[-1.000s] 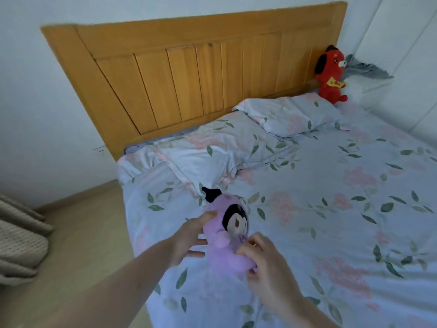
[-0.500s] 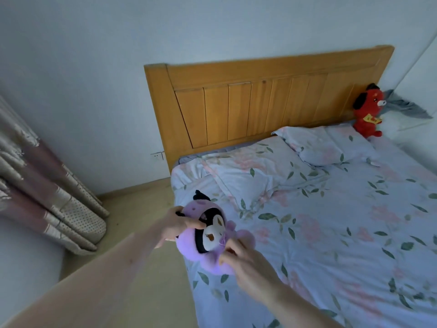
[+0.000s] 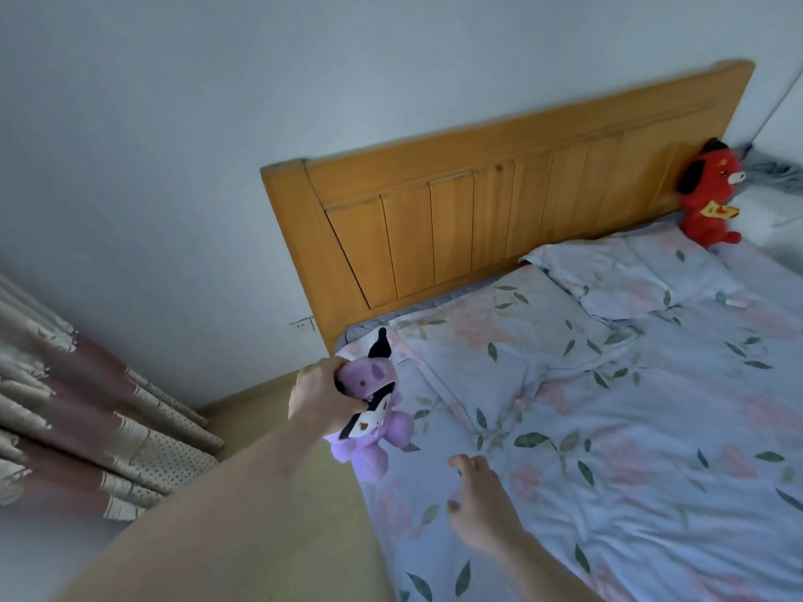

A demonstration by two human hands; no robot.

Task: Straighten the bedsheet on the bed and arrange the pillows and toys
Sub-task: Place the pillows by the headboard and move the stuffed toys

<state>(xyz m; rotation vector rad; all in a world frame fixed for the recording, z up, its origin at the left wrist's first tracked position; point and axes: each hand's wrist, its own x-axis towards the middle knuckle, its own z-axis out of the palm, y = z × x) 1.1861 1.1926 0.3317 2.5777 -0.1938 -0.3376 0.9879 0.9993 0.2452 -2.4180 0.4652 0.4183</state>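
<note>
Nearest, at five o'clock, the right hand (image 3: 480,510) hovered over the floral-print cotton bedsheet (image 3: 630,449) with fingers spread, holding nothing. At nine o'clock from it, the left hand (image 3: 323,395) gripped the soft purple plush toy (image 3: 369,410) by its head at the bed's corner, not yet set down. Beyond, two floral pillows (image 3: 486,354) lay skewed, the sheet still creased. Farthest, at two o'clock, the red plush dog (image 3: 706,195) sat against the wooden slatted headboard (image 3: 499,219), seemingly placed.

Left hand (image 3: 319,395) grips purple toy (image 3: 369,410) above bedsheet (image 3: 630,427); right hand (image 3: 482,510) hovers, fingers relaxed.
</note>
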